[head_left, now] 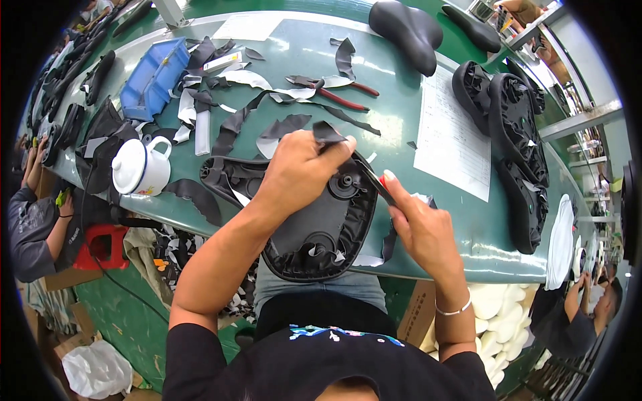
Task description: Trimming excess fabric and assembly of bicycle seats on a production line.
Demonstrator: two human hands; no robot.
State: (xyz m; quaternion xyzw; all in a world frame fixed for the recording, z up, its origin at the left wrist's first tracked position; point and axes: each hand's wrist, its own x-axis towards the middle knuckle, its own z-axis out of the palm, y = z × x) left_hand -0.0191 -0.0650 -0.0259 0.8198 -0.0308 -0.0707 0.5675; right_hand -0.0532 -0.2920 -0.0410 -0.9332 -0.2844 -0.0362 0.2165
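An upside-down black bicycle saddle rests at the table's near edge, its wide end toward my body and its narrow nose to the left. My left hand is closed over the saddle's far side, pinching a flap of black cover material between thumb and fingers. In my right hand is a slim knife with a bit of red by the thumb. Its blade meets the saddle's right rim, close to the pinched flap. Gathered cover edges line the inside of the rim. My left fist hides part of the underside.
Red-handled pliers lie among black and white scraps beyond the saddle. A blue bin and a white lidded mug stand left. Printed sheets and several overturned saddles are right; a finished saddle sits far. Co-workers flank the table.
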